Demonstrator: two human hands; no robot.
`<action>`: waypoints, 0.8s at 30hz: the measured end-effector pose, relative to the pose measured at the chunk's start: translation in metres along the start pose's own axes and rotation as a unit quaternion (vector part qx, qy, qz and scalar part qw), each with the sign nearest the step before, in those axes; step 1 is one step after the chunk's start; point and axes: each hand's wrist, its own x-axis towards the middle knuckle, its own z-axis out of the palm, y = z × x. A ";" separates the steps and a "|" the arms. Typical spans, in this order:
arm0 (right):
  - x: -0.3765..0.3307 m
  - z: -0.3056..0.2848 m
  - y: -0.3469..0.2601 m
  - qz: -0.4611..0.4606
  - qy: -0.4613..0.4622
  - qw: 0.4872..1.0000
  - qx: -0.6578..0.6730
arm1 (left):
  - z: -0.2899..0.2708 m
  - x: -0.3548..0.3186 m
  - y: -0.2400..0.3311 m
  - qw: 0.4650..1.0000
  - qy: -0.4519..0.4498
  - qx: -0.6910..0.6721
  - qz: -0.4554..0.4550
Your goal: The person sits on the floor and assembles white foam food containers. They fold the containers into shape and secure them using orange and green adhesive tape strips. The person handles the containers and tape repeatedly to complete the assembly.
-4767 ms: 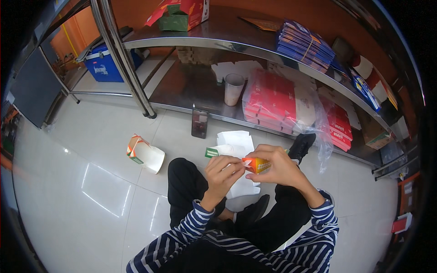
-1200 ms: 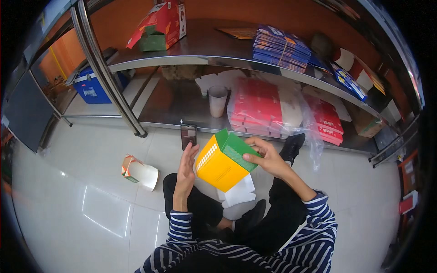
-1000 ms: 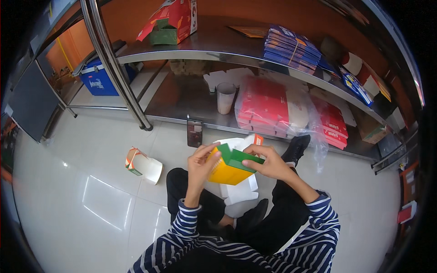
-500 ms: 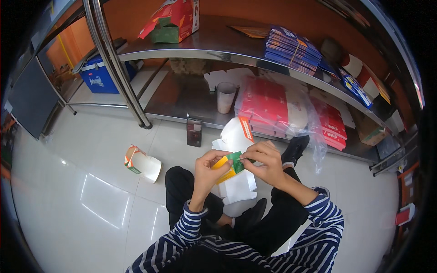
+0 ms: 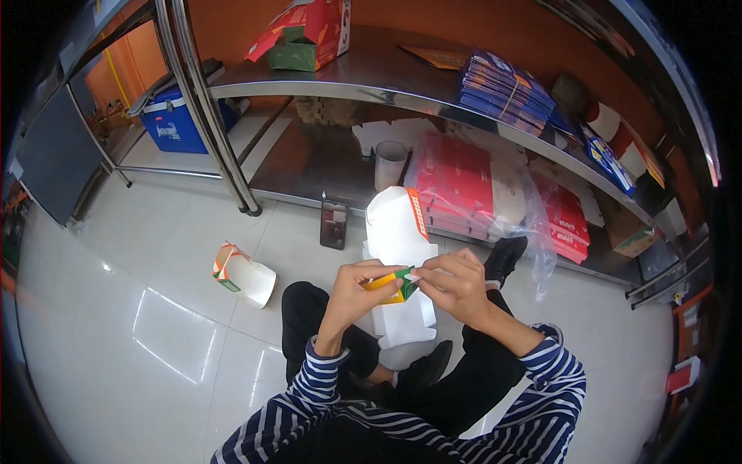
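Observation:
A partly folded paper food box [image 5: 406,319], white inside with yellow, green and orange outer faces, is between my bent legs. My left hand [image 5: 354,292] is closed on its yellow and green side, thumb on the near face and fingers over the top. From the other side, my right hand [image 5: 457,284] pinches the green corner, where a small white tab shows between the fingertips. The box's tall white lid panel with an orange edge stands beyond my hands. On the floor to the left lies a second, folded box [image 5: 244,276], white, orange and green.
Ahead stands a steel shelf [image 5: 309,87]. A phone [image 5: 333,224] leans by its lower tier, near a plastic cup [image 5: 390,166] and plastic-wrapped red flat boxes [image 5: 457,182]. Above are banded blue cartons [image 5: 506,91] and a red box [image 5: 313,35]. A blue cooler [image 5: 176,124] sits at left.
My right fingers have shifted at the green corner, and the green flap shows less between my hands. The whole view has moved slightly.

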 end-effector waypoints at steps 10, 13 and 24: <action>0.003 -0.002 -0.006 0.150 -0.055 0.983 0.088 | 0.000 -0.002 0.006 0.997 -0.008 0.080 0.022; 0.003 -0.004 -0.004 0.139 -0.066 0.984 0.089 | 0.001 -0.002 0.005 0.992 -0.003 0.124 0.035; 0.002 -0.003 -0.008 0.122 -0.042 0.988 0.082 | 0.001 -0.002 0.008 0.974 -0.031 0.198 0.102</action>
